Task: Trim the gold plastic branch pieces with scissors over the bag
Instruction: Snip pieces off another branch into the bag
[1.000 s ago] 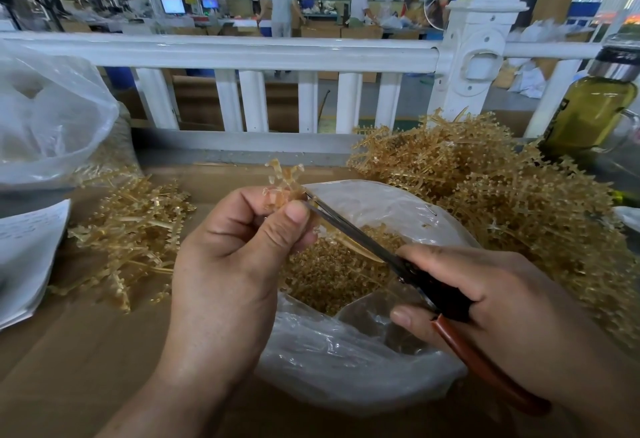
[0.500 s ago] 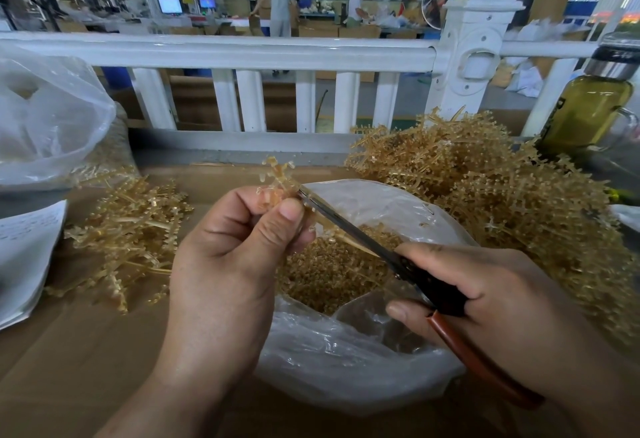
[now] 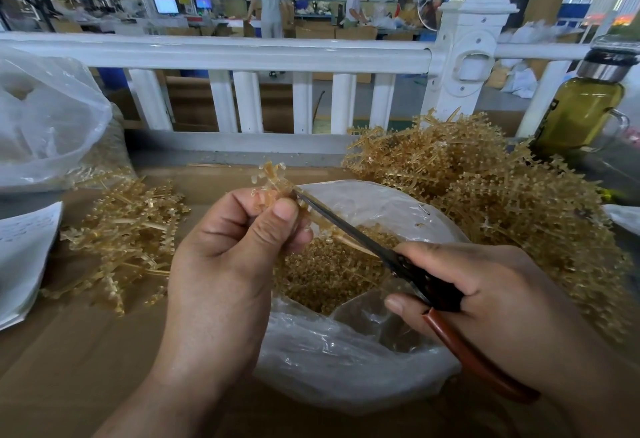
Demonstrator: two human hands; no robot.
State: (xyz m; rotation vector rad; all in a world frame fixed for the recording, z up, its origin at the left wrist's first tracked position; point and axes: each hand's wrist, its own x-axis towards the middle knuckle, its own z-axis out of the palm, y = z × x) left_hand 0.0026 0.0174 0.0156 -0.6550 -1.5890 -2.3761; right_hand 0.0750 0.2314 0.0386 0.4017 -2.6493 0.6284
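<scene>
Above the bag (image 3: pixel 346 365) my left hand (image 3: pixel 221 264) pinches the gold branch piece (image 3: pixel 269 179), my right hand (image 3: pixel 491 302) grips the scissors (image 3: pixel 349 228); better I snip close.

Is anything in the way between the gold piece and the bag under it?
Nothing visible. The left hand holds the gold piece just above the open bag, with only the scissors touching it.
</scene>
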